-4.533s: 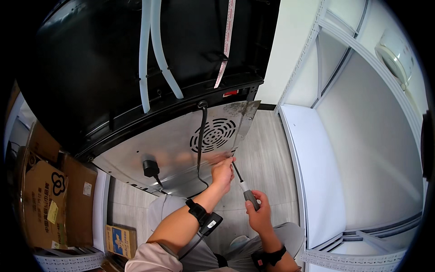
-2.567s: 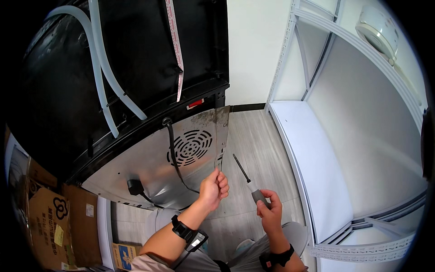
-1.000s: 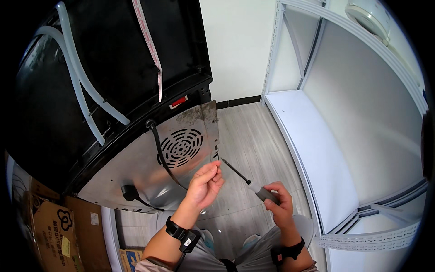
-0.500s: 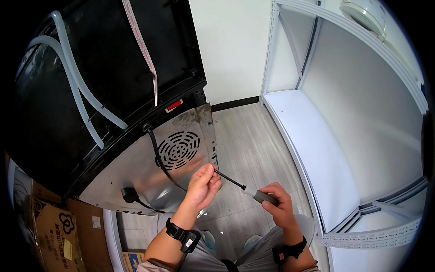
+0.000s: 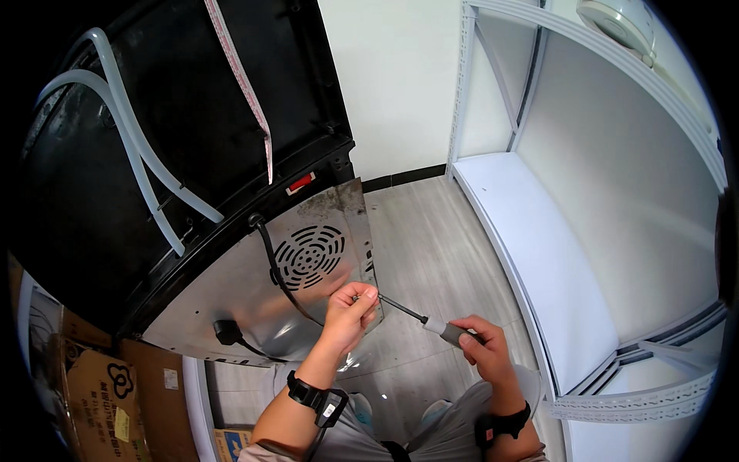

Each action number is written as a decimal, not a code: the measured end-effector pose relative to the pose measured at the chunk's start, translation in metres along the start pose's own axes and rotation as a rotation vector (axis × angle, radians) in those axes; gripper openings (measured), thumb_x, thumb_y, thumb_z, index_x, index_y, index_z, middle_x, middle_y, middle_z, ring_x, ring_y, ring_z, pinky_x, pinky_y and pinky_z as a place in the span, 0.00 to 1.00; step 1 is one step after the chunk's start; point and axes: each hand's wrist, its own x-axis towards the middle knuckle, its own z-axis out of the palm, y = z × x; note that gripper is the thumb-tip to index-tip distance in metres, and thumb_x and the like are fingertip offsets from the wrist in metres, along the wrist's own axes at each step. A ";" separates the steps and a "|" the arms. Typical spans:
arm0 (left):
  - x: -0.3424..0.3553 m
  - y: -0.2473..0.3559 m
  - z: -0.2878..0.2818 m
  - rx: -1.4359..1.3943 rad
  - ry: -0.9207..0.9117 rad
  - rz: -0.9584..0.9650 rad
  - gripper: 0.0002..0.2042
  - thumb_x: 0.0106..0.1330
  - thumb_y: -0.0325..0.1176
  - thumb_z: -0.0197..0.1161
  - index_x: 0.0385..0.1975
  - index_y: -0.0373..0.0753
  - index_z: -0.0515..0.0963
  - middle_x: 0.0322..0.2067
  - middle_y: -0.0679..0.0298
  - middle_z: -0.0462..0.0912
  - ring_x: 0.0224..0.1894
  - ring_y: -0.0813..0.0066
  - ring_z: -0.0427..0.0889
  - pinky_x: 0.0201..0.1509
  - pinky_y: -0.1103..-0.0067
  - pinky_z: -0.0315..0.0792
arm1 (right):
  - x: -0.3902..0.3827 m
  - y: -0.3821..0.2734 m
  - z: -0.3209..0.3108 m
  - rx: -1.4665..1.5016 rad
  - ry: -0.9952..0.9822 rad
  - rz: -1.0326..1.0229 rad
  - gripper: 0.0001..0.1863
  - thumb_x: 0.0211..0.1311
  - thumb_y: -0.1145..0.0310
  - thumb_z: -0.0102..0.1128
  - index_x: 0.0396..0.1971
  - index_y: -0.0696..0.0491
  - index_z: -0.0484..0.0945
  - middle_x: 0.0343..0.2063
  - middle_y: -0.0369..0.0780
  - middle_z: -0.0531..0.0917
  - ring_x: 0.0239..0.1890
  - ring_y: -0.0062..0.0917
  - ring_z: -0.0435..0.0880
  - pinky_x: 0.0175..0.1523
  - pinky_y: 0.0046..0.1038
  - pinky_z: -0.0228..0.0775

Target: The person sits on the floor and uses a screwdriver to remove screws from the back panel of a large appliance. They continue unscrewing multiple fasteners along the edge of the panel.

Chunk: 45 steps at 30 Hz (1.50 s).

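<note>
My right hand [image 5: 484, 350] grips the grey handle of a screwdriver [image 5: 445, 329], whose dark shaft slants up and left. At the shaft's tip, my left hand [image 5: 352, 312] is pinched, thumb against forefinger; whatever sits between those fingers is too small to make out. Both hands are in front of a silver metal panel [image 5: 231, 289] with a round slotted vent [image 5: 309, 258]. The panel forms the lower part of a large black appliance [image 5: 192, 100]. A black power cord [image 5: 271, 254] comes out near the panel's top and hangs across it.
Two pale hoses [image 5: 127, 123] and a red-and-white strip [image 5: 242, 85] hang on the appliance, above a red switch [image 5: 301, 182]. A black plug [image 5: 227, 332] rests against the panel. White metal shelving [image 5: 539, 262] stands on the right, cardboard boxes [image 5: 108, 393] at lower left. Grey floor [image 5: 431, 239] lies between.
Both hands and the screwdriver have shifted slightly right and down in the picture. My left fingers have turned at the screwdriver's tip. The view itself has moved a little.
</note>
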 end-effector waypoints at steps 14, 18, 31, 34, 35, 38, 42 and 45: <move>-0.004 0.009 0.002 0.364 0.051 -0.039 0.06 0.62 0.29 0.66 0.25 0.36 0.77 0.18 0.76 0.70 0.18 0.89 0.59 0.20 0.86 0.52 | 0.005 -0.008 -0.009 -0.272 0.078 -0.215 0.11 0.55 0.71 0.65 0.38 0.58 0.80 0.30 0.37 0.79 0.32 0.19 0.76 0.38 0.21 0.67; -0.003 0.011 0.005 0.466 0.052 -0.052 0.06 0.62 0.29 0.66 0.26 0.36 0.77 0.18 0.76 0.69 0.18 0.89 0.59 0.20 0.86 0.52 | 0.007 -0.004 -0.010 -0.252 0.143 -0.302 0.12 0.53 0.72 0.66 0.39 0.57 0.79 0.30 0.37 0.79 0.31 0.19 0.76 0.37 0.22 0.67; 0.010 -0.011 0.025 -0.216 0.263 -0.106 0.10 0.69 0.38 0.59 0.35 0.37 0.74 0.19 0.76 0.58 0.19 0.85 0.53 0.24 0.85 0.54 | -0.002 0.006 0.038 -0.245 0.157 -0.169 0.10 0.56 0.73 0.61 0.38 0.59 0.77 0.27 0.40 0.79 0.26 0.20 0.75 0.31 0.22 0.66; 0.011 -0.008 0.028 -0.276 0.205 -0.077 0.10 0.71 0.37 0.56 0.39 0.36 0.74 0.19 0.75 0.59 0.20 0.85 0.54 0.24 0.85 0.54 | -0.002 0.012 0.040 -0.214 0.201 -0.165 0.10 0.55 0.73 0.61 0.38 0.59 0.77 0.28 0.40 0.79 0.26 0.21 0.75 0.31 0.23 0.66; 0.011 -0.006 0.028 -0.289 0.186 -0.080 0.10 0.71 0.37 0.56 0.40 0.36 0.74 0.20 0.75 0.59 0.20 0.85 0.55 0.24 0.85 0.54 | -0.002 0.012 0.041 -0.215 0.210 -0.184 0.10 0.55 0.74 0.61 0.38 0.59 0.77 0.28 0.40 0.79 0.26 0.21 0.75 0.32 0.23 0.66; 0.012 -0.002 0.028 -0.332 0.123 -0.097 0.09 0.71 0.36 0.54 0.42 0.37 0.72 0.20 0.74 0.60 0.21 0.86 0.58 0.25 0.85 0.56 | 0.000 0.009 0.042 -0.237 0.230 -0.229 0.11 0.54 0.74 0.62 0.38 0.59 0.77 0.28 0.40 0.78 0.26 0.22 0.74 0.32 0.23 0.66; 0.017 -0.002 0.024 -0.370 0.114 -0.113 0.09 0.71 0.36 0.54 0.42 0.37 0.72 0.20 0.74 0.61 0.21 0.86 0.58 0.25 0.86 0.55 | 0.001 0.004 0.046 -0.284 0.235 -0.276 0.11 0.53 0.74 0.63 0.38 0.59 0.77 0.28 0.40 0.78 0.26 0.23 0.74 0.32 0.24 0.66; 0.020 -0.003 0.027 -0.361 0.144 -0.105 0.09 0.71 0.36 0.54 0.41 0.37 0.73 0.20 0.75 0.62 0.21 0.86 0.58 0.24 0.86 0.55 | 0.001 0.002 0.049 -0.316 0.242 -0.306 0.12 0.52 0.75 0.64 0.38 0.58 0.78 0.29 0.40 0.78 0.26 0.25 0.75 0.32 0.25 0.67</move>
